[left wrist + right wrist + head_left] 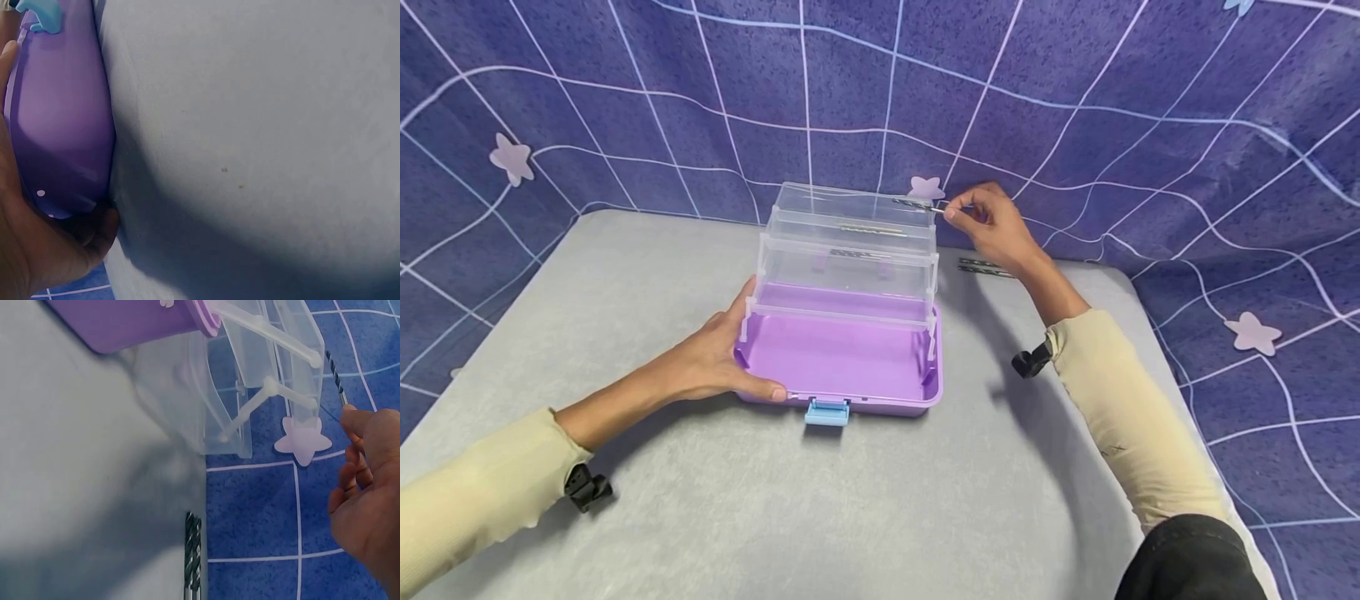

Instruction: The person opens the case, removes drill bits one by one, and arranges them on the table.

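Note:
A purple toolbox (842,407) stands open, its clear tiered trays (850,279) fanned up and back. My left hand (718,358) grips its left side, thumb along the front rim and fingers around the outer wall. At the upper right, my right hand (992,225) pinches a dark twist drill bit (335,375) by its shiny shank. The bit's fluted end points left and overlaps the top tray's right end in the head view. Slim bits (872,231) lie in one tray, with grey ones (859,253) in the tier below. The purple bottom compartment (842,354) holds nothing.
Thicker dark drill bits (985,267) lie on the grey table (880,517) right of the box, under my right forearm. A light blue latch (827,412) hangs at the box's front. Behind the table rises a blue gridded cloth (850,92) with pale stars.

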A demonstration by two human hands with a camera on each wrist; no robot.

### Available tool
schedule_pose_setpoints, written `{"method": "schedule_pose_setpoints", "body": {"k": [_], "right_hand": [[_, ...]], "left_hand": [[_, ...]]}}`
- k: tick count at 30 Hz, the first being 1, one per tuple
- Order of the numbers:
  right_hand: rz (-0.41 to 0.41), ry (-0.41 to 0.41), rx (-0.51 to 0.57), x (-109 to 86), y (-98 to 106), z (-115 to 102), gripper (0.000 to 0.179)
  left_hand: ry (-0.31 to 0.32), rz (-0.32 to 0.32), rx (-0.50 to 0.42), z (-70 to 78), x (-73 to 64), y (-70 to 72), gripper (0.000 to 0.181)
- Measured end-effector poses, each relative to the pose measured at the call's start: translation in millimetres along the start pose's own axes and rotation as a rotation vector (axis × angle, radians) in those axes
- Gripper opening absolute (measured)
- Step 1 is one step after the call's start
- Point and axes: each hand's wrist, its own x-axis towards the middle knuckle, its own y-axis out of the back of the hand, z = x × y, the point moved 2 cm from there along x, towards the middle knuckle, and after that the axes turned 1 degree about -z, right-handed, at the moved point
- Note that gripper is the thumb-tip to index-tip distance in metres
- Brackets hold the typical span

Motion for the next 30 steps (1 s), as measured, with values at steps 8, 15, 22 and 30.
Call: {"method": "schedule_pose_setpoints", "body": {"k": [8,15,22,30], "right_hand": [[0.016,-0.011,-0.008,-13.5,16,11,0.024],[0.023,-0.018,-0.023,-25.4,28,19,0.025],[0.036,-0.047,-0.031,-35.6,34,29,0.027],[0.033,-0.085,-0.04,-46.4,42,44,0.027]], "left_hand": [[-0.01,-0.013,-0.026,-1.2,1.4,-0.8,0.169],[-0.002,-0.004,0.009,-3.1,-0.4,-0.8,0.17],[0.004,-0.012,0.02,-2.7,-0.1,-0.4,0.17],[-0.012,0.004,-0.007,-2.1,1.7,-0.5,0.168]]}}
